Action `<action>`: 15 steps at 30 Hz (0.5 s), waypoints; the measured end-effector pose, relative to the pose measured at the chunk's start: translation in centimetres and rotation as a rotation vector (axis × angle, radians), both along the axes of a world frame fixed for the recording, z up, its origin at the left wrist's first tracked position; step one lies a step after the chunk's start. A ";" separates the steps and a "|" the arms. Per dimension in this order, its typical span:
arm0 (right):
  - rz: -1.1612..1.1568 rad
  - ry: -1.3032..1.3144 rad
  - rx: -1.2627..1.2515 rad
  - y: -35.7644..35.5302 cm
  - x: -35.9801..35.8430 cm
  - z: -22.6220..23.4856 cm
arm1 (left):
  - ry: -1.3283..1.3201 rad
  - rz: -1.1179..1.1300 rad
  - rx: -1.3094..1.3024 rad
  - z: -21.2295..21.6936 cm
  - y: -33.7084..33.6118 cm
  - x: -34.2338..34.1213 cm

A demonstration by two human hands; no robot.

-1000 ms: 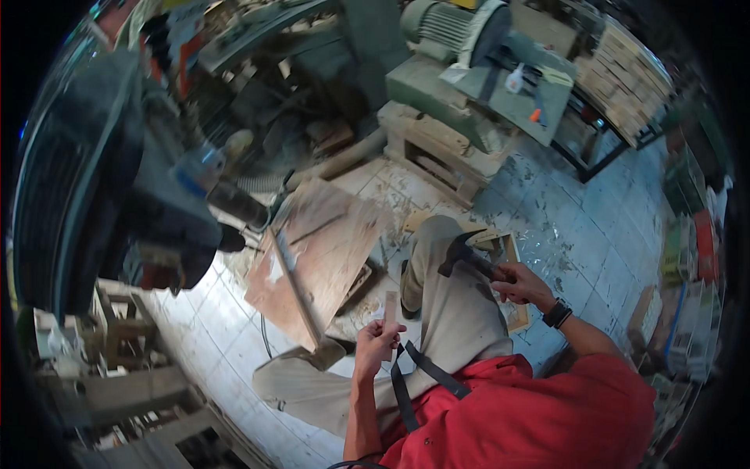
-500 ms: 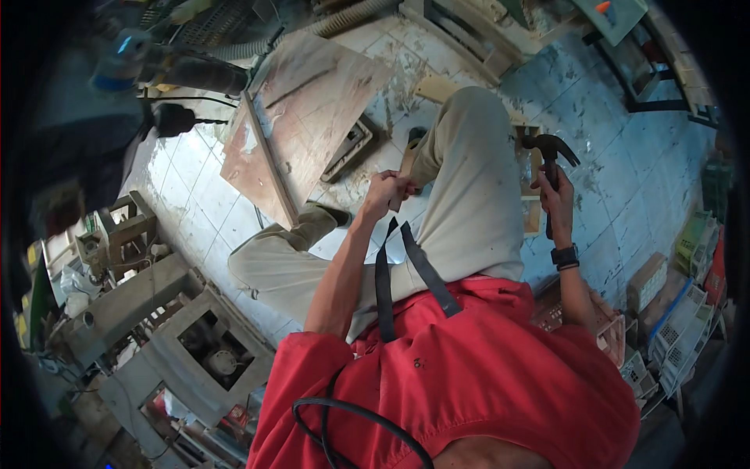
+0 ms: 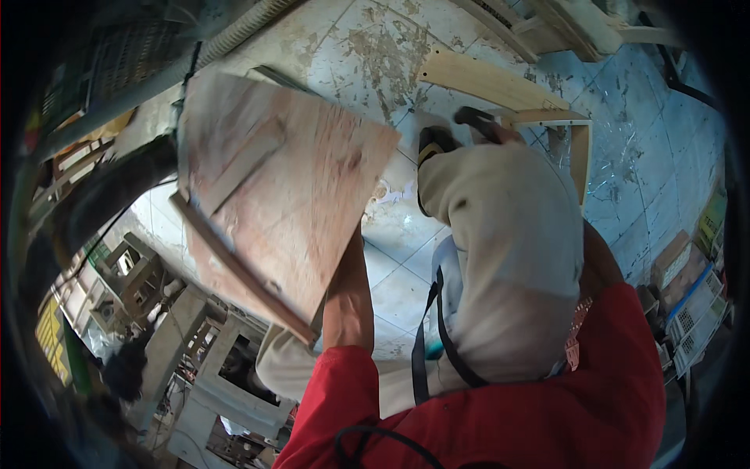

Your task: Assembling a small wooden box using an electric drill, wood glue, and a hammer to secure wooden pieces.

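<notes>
Left hand out of sight beneath the board (image 3: pixel 328 164); can't tell its grip. Right hand (image 3: pixel 509 136), mostly behind your knee (image 3: pixel 488 176), has lowered, wrapped round the hammer (image 3: pixel 475 119). Looks like you're reaching, not striking.

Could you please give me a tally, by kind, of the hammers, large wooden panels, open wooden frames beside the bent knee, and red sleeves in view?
Hammers, partly visible and blurred: 1
Large wooden panels: 1
Open wooden frames, partly hidden: 1
Red sleeves: 2
Total: 5
</notes>
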State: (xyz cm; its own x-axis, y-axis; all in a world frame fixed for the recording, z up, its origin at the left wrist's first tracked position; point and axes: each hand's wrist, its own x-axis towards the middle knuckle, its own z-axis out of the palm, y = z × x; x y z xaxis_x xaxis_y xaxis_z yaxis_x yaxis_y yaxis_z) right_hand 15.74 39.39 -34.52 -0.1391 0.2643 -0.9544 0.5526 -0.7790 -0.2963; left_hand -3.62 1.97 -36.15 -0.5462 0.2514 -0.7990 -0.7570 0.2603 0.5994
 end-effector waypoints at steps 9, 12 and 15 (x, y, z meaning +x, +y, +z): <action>1.193 0.673 0.803 -5.2 -9.2 0.6 | 0.845 -0.076 -0.339 -0.5 8.2 0.7; 1.116 0.700 0.765 -7.9 -10.8 -0.2 | 1.049 -0.226 -0.636 -0.9 6.8 -1.6; 1.076 0.693 0.791 -8.9 -11.6 -0.4 | 1.229 -0.389 -0.882 -0.3 7.6 -2.5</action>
